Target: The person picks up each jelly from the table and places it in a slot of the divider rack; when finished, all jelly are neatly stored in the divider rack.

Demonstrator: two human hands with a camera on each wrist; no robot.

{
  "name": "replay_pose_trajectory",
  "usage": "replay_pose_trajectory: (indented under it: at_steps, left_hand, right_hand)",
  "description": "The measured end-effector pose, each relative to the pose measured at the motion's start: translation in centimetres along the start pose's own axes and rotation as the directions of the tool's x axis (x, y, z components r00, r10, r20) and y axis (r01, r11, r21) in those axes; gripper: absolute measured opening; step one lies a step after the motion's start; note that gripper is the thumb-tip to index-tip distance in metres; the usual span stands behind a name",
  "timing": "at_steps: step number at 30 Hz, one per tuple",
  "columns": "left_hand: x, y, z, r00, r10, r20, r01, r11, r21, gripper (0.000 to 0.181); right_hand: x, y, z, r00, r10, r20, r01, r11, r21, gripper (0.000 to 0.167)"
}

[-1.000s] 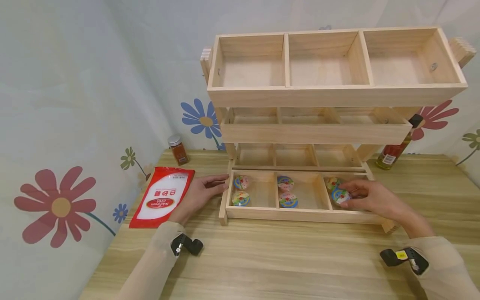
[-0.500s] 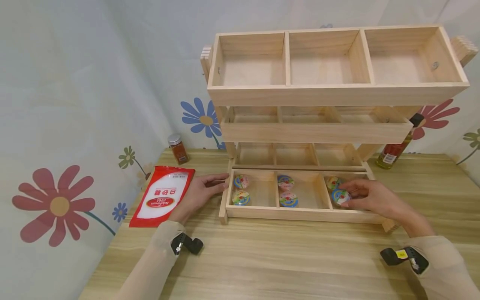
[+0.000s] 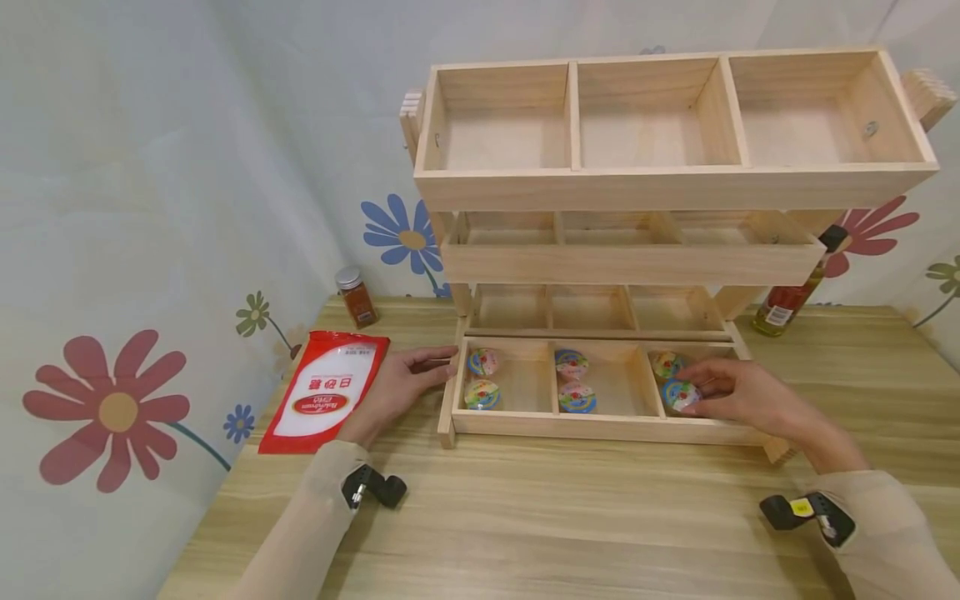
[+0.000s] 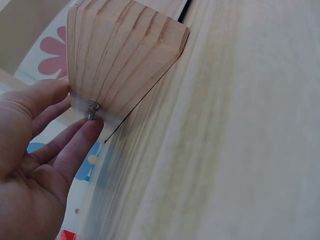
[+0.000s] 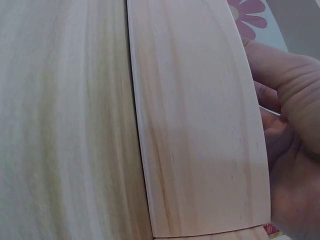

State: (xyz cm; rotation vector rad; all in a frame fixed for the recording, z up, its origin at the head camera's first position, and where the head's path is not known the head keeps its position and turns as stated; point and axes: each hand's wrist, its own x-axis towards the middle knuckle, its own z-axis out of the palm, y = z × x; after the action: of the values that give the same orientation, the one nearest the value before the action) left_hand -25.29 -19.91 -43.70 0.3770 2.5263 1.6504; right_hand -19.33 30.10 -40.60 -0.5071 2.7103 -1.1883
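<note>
My right hand (image 3: pixel 757 406) reaches into the right compartment of the bottom wooden tray (image 3: pixel 600 428) and pinches a jelly cup (image 3: pixel 678 394) with a printed round lid. Another jelly cup (image 3: pixel 666 364) sits just behind it. Two cups stand in the middle compartment, front (image 3: pixel 577 398) and back; the left compartment also holds two, one nearer (image 3: pixel 482 396). My left hand (image 3: pixel 397 387) rests against the rack's left side, its fingertips at the tray's end board. The left wrist view shows those fingers beside a metal bolt (image 4: pixel 93 108). The tray's front board (image 5: pixel 200 125) hides my right fingertips in the right wrist view.
Higher tiers of the rack (image 3: pixel 675 190) overhang the bottom tray. A red and white sugar bag (image 3: pixel 326 392) lies beside my left forearm. Behind it stands a spice jar (image 3: pixel 356 298). A bottle (image 3: pixel 787 304) stands behind the rack's right side.
The jelly cup in my right hand has shifted very slightly to the left. My left hand stays in place at the rack's side.
</note>
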Motion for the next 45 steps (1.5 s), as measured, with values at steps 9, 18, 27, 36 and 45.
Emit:
replay_pose_trajectory:
  at_steps: [9, 18, 27, 36, 45]
  left_hand:
    - [0.0, 0.0, 0.0, 1.0, -0.01, -0.005, 0.01, 1.0, 0.016, 0.043]
    - [-0.1, -0.2, -0.2, 1.0, 0.004, -0.001, -0.004, 1.0, -0.001, 0.044]
    - [0.1, -0.4, -0.1, 1.0, 0.019, -0.008, -0.019, 1.0, 0.001, 0.043]
    - [0.2, -0.3, 0.0, 1.0, 0.006, 0.0, -0.006, 1.0, 0.03, 0.043]
    - [-0.5, 0.8, -0.2, 0.991, 0.063, -0.122, -0.05, 0.993, 0.107, 0.036]
  right_hand:
    - [0.1, 0.0, 0.2, 1.0, -0.015, -0.006, 0.015, 1.0, -0.015, 0.039]
    - [0.3, 0.2, 0.2, 1.0, 0.005, 0.008, -0.004, 1.0, -0.026, 0.04]
    - [0.1, 0.1, 0.0, 0.999, 0.028, 0.021, -0.028, 1.0, -0.008, 0.042]
    - [-0.9, -0.1, -0.9, 1.0, 0.007, -0.014, -0.008, 0.999, -0.053, 0.04]
    - [-3.5, 0.2, -1.6, 0.946, -0.095, -0.309, 0.062, 0.991, -0.116, 0.02]
